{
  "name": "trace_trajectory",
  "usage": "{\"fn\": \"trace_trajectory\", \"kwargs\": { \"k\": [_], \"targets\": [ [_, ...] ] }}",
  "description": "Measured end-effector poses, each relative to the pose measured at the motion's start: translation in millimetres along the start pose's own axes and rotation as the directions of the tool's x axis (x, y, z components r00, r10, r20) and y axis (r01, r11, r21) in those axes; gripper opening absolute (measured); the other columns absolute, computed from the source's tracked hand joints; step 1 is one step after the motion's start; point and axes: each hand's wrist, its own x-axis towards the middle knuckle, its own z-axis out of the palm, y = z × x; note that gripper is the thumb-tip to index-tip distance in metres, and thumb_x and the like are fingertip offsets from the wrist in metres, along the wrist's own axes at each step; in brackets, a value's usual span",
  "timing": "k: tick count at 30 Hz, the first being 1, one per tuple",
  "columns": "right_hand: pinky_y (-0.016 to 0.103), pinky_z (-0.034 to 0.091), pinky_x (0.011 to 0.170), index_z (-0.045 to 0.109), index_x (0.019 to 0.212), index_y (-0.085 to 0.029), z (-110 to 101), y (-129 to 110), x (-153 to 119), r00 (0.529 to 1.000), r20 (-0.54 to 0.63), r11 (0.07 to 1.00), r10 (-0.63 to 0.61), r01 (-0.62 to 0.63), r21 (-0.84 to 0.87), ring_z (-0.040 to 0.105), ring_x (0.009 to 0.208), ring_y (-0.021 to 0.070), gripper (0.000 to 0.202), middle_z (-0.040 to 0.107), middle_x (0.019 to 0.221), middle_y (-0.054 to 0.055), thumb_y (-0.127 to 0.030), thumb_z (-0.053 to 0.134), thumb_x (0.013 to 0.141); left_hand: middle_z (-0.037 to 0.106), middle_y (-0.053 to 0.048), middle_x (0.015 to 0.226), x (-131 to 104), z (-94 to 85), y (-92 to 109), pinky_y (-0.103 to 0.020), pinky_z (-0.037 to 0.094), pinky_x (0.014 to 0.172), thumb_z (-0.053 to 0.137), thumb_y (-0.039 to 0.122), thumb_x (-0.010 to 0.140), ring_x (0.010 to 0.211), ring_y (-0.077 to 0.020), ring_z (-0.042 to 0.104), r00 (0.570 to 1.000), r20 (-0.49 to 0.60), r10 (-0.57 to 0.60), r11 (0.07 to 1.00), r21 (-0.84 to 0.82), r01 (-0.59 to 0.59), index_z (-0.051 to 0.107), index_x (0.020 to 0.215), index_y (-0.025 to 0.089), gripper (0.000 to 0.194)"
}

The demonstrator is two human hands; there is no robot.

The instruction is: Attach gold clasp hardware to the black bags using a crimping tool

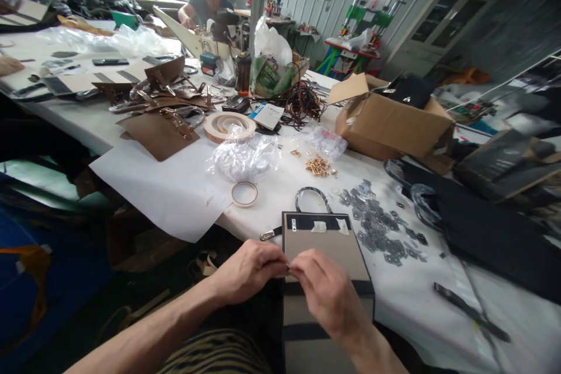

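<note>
Two bare hands meet, fingertip to fingertip, at the left side of a tan panel (326, 252) edged in black, which lies at the near edge of a white table (302, 181). From my distant post I read the left hand (258, 264) as pinched tight, thumb against forefinger, just by the panel's left border. The right hand (325, 285) is closed in a like pinch; whatever sits between the two sets of fingertips is too small for me to make out.

The relation I weigh is this: the panel's long axis runs away from the person's body, its near end below the hands and its far end, with a looped handle (312, 189), pointing into the table. The right hand is the nearer of the two, its knuckles directly over the panel and hiding part of it; from the left hand, the panel lies to the right. Both hands stand well short of the far end, where I count two pale tape scraps (319, 226) on the dark band.

Just beyond the panel's left edge I see a strap (270, 234) with a metal end. To its right spreads a heap of grey plates (372, 225); farther off sit brass rivets (319, 167) and a tape roll (244, 204).
</note>
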Motion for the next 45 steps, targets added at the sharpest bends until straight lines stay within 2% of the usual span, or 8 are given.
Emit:
{"fn": "trace_trajectory", "kwargs": {
  "k": [3,5,10,14,20,27,36,45],
  "targets": [
    [0.029,0.054,0.076,0.069,0.099,-0.021,6.2,-10.9,-10.1,0.991,-0.111,0.991,-0.078,0.089,0.096,0.067,0.079,0.0174,0.016,0.072,0.088,0.005,-0.008,0.059,0.097,0.062,0.001,0.071,-2.3,-8.3,-18.6,-0.022,0.04,0.062,0.061,0.045,0.098,0.064,-0.0115,0.052,0.966,-0.156,-0.208,0.945,-0.287,0.157,0.071,0.085,0.015,0.034],
    [0.028,0.055,0.075,0.072,0.099,-0.022,12.6,-3.4,-11.5,0.973,-0.203,0.981,0.11,-0.074,0.179,0.07,0.078,0.0172,0.012,0.075,0.087,0.004,-0.015,0.062,0.098,0.063,0.001,0.072,-5.6,-13.7,-30.0,-0.022,0.04,0.061,0.064,0.05,0.095,0.063,-0.0108,0.05,0.926,-0.221,-0.305,0.9,-0.383,0.206,0.071,0.089,0.015,0.036],
    [0.036,0.058,0.087,0.079,0.096,-0.019,49.4,50.6,5.9,0.537,-0.357,0.645,0.764,-0.633,0.428,0.075,0.092,0.0263,0.036,0.08,0.096,0.01,-0.054,0.073,0.089,0.071,-0.002,0.087,-22.7,-6.4,-39.7,-0.023,0.046,0.071,0.06,0.049,0.1,0.076,-0.0138,0.06,0.955,-0.168,-0.245,0.937,-0.293,0.188,0.075,0.1,0.019,0.033],
    [0.042,0.053,0.1,0.082,0.095,-0.018,82.5,67.6,18.7,0.428,-0.394,0.579,0.813,-0.66,0.479,0.071,0.105,0.0293,0.047,0.078,0.11,0.013,-0.062,0.073,0.083,0.074,-0.005,0.104,-35.4,4.9,-47.9,-0.028,0.05,0.09,0.058,0.041,0.103,0.097,-0.0185,0.066,0.96,-0.258,-0.106,0.977,-0.205,0.053,0.076,0.103,0.021,0.027],
    [0.04,0.054,0.096,0.084,0.095,-0.019,105.8,63.2,19.5,0.419,-0.502,0.621,0.756,-0.701,0.35,0.069,0.1,0.0265,0.049,0.073,0.112,0.013,-0.065,0.07,0.086,0.071,-0.005,0.107,-39.9,-21.9,-74.5,-0.029,0.051,0.09,0.06,0.041,0.102,0.1,-0.0198,0.066,0.821,-0.561,-0.105,0.993,-0.101,0.058,0.076,0.101,0.024,0.023],
    [0.039,0.05,0.094,0.078,0.093,-0.02,117.4,69.4,21.7,0.568,-0.631,0.772,0.528,-0.63,0.079,0.063,0.102,0.027,0.036,0.073,0.093,0.01,-0.053,0.066,0.096,0.071,-0.003,0.112,-11.5,-86.5,-93.0,-0.031,0.05,0.093,0.061,0.05,0.098,0.104,-0.0215,0.067,0.627,-0.778,-0.03,0.941,0.189,0.28,0.08,0.104,0.029,0.029],
    [0.042,0.042,0.089,0.073,0.088,-0.021,104.0,86.7,21.7,0.593,-0.632,0.771,0.499,-0.637,0.011,0.058,0.09,0.0282,0.038,0.066,0.093,0.01,-0.059,0.067,0.093,0.056,-0.003,0.144,18.8,-107.1,-95.5,-0.033,0.051,0.071,0.046,0.054,0.102,0.084,-0.0187,0.067,0.626,-0.75,-0.214,0.643,0.374,0.668,0.078,0.119,0.036,0.04],
    [0.043,0.044,0.093,0.078,0.096,-0.023,104.6,79.3,31.2,0.577,-0.621,0.735,0.53,-0.678,-0.003,0.054,0.099,0.0283,0.027,0.065,0.093,0.009,-0.039,0.057,0.103,0.05,-0.012,0.142,26.7,-116.0,-93.2,-0.057,0.047,0.105,0.059,0.058,0.094,0.128,-0.0386,0.051,0.541,-0.837,-0.084,0.602,0.39,0.697,0.066,0.139,0.031,0.052]
  ]
}}
